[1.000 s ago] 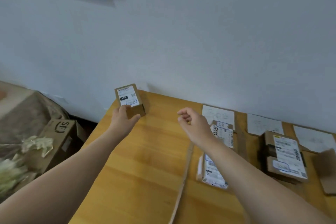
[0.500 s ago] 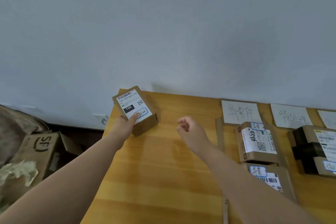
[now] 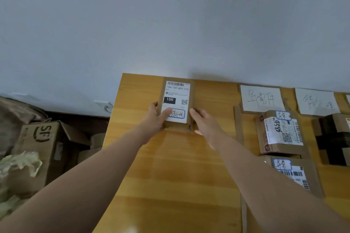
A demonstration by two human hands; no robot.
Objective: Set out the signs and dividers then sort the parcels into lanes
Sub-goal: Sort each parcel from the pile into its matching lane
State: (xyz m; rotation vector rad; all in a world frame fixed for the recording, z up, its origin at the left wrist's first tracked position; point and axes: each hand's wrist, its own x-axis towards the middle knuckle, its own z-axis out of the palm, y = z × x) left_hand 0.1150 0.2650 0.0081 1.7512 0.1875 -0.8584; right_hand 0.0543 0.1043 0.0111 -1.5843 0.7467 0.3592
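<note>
We judge the parcel (image 3: 177, 104) light and stiff, a small cardboard box best taken by its long side edges. Our left hand (image 3: 154, 119) and right hand (image 3: 205, 125) clasp it there, well left of the handwritten sign (image 3: 262, 98). Brown card, white label marked 15H, with a blue-framed scrawl.

We read "15H" and "A03-210" on the label (image 3: 177, 91) of the centre parcel (image 3: 178, 105), "SF" on the carton (image 3: 42, 134) at left, and "异常件" on a sign (image 3: 261, 98) at right.
</note>
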